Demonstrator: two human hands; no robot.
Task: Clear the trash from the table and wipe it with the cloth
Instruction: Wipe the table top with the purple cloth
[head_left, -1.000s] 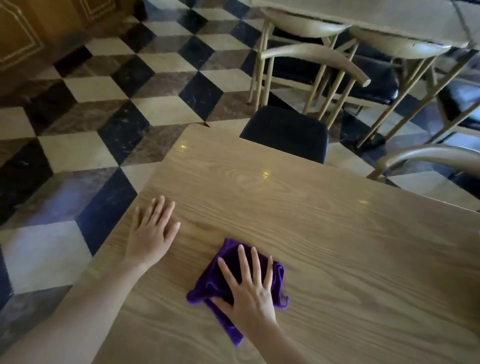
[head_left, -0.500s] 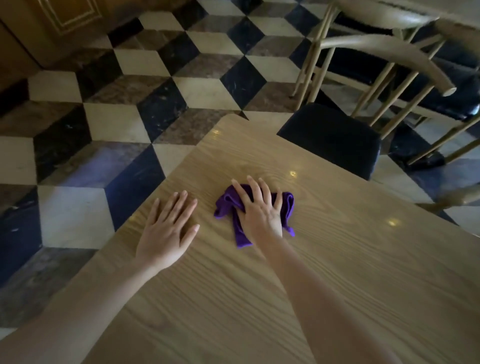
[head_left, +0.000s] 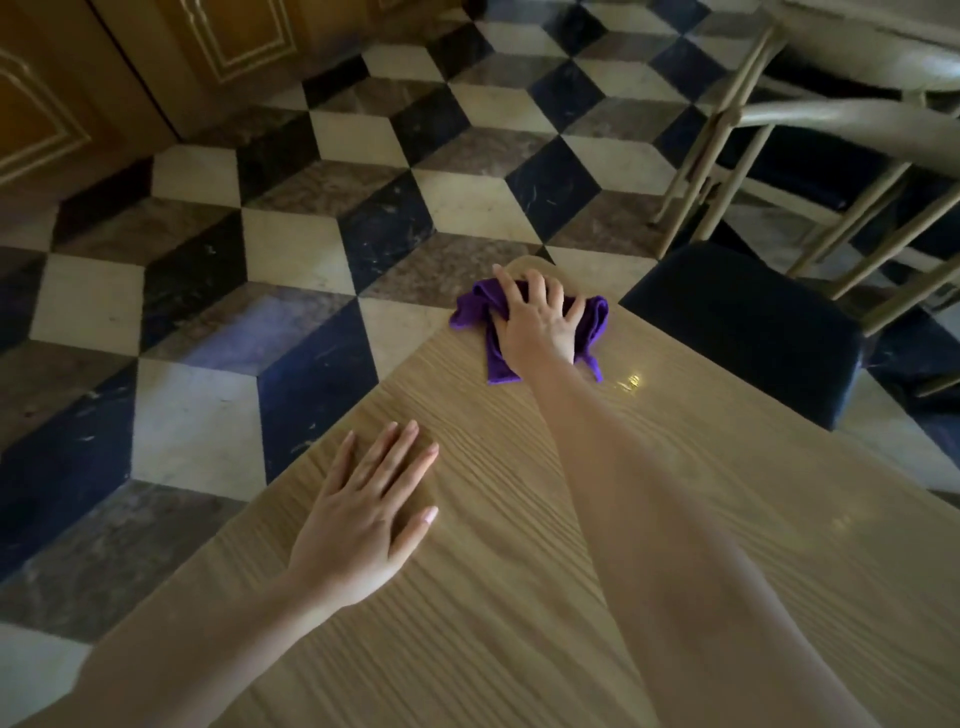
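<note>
Right hand (head_left: 537, 322) palm down on crumpled purple cloth (head_left: 475, 306), fingers spread and pressing it onto light wood-grain table (head_left: 779, 493), right arm stretched long across the tabletop. Cloth sits at the table's far corner, one fold reaching the left edge, a loose tail trailing back under the wrist. Left hand (head_left: 363, 514) flat on the table near its left edge, nearer the person, fingers straight and slightly fanned, holding nothing, well apart from the cloth. Small bright glints on the table surface just right of the cloth. Dark padded chair seat (head_left: 743, 332) tucked against the table's far right side. Pale curved-back wooden chairs (head_left: 831, 119) beyond that. Black, white and brown diamond-tiled marble floor (head_left: 291, 249) left of and beyond the table. Brown panelled wooden wall (head_left: 104, 78) far left past the floor
</note>
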